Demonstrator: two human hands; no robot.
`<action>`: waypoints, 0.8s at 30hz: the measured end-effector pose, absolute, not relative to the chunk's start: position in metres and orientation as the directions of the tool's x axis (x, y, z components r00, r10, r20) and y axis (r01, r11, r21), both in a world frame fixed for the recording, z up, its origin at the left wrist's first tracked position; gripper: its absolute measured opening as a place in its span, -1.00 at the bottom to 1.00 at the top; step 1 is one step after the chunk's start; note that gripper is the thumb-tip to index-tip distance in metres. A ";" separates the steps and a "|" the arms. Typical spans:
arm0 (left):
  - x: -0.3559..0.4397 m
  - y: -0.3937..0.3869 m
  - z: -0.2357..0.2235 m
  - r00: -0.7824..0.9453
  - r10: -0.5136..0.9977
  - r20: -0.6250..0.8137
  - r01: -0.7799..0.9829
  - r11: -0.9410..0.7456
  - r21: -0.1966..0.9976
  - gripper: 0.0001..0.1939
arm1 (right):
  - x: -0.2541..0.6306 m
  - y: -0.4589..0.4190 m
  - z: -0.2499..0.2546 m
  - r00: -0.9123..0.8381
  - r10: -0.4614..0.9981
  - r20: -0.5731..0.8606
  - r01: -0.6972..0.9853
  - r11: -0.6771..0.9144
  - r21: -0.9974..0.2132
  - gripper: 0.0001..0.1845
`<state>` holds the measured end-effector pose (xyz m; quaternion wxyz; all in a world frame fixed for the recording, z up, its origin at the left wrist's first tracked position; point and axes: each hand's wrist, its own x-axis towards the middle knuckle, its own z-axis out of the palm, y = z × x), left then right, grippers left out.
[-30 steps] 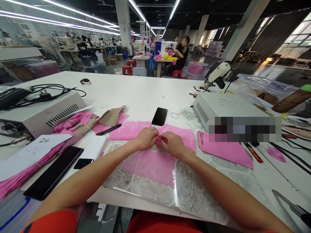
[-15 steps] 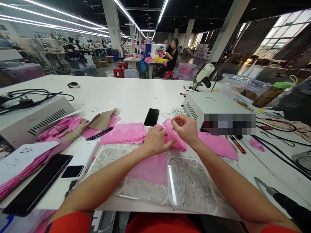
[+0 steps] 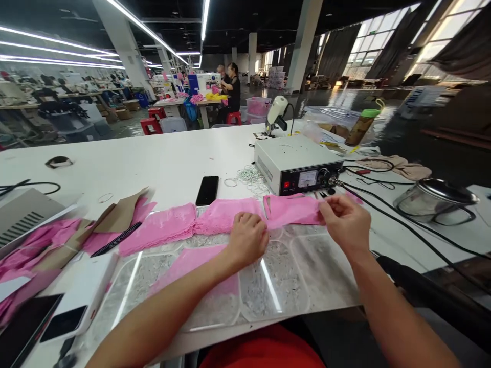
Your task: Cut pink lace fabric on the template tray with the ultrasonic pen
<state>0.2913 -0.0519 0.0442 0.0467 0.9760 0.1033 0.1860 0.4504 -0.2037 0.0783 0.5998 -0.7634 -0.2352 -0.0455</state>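
My right hand (image 3: 347, 222) pinches the right end of a thin pink fabric piece (image 3: 293, 217). That piece stretches leftward to my left hand (image 3: 250, 237), whose curled fingers close on its other end at the edge of a pink fabric stack (image 3: 226, 212). Another pink fabric stack (image 3: 157, 227) lies to the left. Beneath my left forearm, a single pink sheet (image 3: 218, 286) rests on the clear, grey-speckled mat (image 3: 268, 286). Behind the stretched piece, more pink fabric (image 3: 282, 202) lies flat in front of the control box.
A grey control box (image 3: 299, 156) with cables stands at the right, near a lidded glass mug (image 3: 433, 202). A black phone (image 3: 207, 190) lies behind the stacks. A black pen (image 3: 117, 239), brown card and white power bank (image 3: 80, 291) are at left. Co-workers sit far back.
The view has turned right. My right hand has moved right, drawing the pink piece off the stack and out flat. My left hand's fingers have gone from spread to curled.
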 end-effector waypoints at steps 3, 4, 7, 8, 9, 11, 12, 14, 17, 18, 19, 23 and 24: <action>0.269 -0.063 0.032 0.942 -0.005 0.335 -0.023 -0.998 0.050 -0.84 | 0.450 -0.250 0.043 0.883 0.388 0.266 0.437 -0.469 -0.768 -0.76; 0.263 -0.067 0.029 0.944 -0.067 0.324 -0.081 -0.996 0.031 -0.83 | 0.449 -0.262 0.034 0.876 0.409 0.256 0.457 -0.536 -0.710 -0.77; 0.249 -0.073 0.025 0.934 -0.202 0.294 -0.207 -0.978 -0.014 -0.83 | 0.448 -0.288 0.018 0.854 0.483 0.194 0.505 -0.679 -0.532 -0.80; 0.246 -0.073 0.026 0.930 -0.232 0.284 -0.236 -0.972 -0.022 -0.83 | 0.448 -0.294 0.017 0.847 0.510 0.147 0.513 -0.715 -0.475 -0.80; 0.245 -0.073 0.027 0.929 -0.250 0.272 -0.255 -0.967 -0.019 -0.85 | 0.448 -0.298 0.017 0.841 0.532 0.095 0.517 -0.741 -0.427 -0.80; 0.246 -0.071 0.033 0.946 -0.233 0.227 -0.247 -0.968 0.034 -0.89 | 0.451 -0.302 0.021 0.829 0.558 0.015 0.523 -0.767 -0.371 -0.84; 0.249 -0.068 0.037 0.959 -0.200 0.199 -0.218 -0.973 0.071 -0.90 | 0.453 -0.300 0.023 0.824 0.567 0.004 0.528 -0.765 -0.368 -0.87; 0.261 -0.061 0.044 0.982 -0.111 0.154 -0.131 -0.984 0.125 -0.88 | 0.460 -0.291 0.030 0.806 0.590 0.050 0.555 -0.722 -0.413 -0.88; 0.294 -0.047 0.053 0.989 0.002 0.145 -0.018 -0.991 0.132 -0.82 | 0.475 -0.260 0.039 0.739 0.651 0.176 0.632 -0.578 -0.516 -0.90; 0.308 -0.043 0.055 0.990 0.028 0.141 0.009 -0.991 0.134 -0.83 | 0.482 -0.247 0.040 0.716 0.672 0.189 0.651 -0.544 -0.530 -0.91; 0.322 -0.039 0.056 0.990 0.049 0.135 0.031 -0.990 0.134 -0.85 | 0.488 -0.234 0.041 0.701 0.687 0.195 0.662 -0.523 -0.537 -0.91; 0.368 -0.027 0.056 0.992 0.094 0.078 0.084 -0.988 0.127 -0.85 | 0.505 -0.195 0.036 0.668 0.721 0.183 0.679 -0.490 -0.547 -0.93; 0.375 -0.024 0.055 0.993 0.099 0.060 0.092 -0.988 0.123 -0.80 | 0.507 -0.190 0.033 0.665 0.726 0.177 0.680 -0.489 -0.546 -0.94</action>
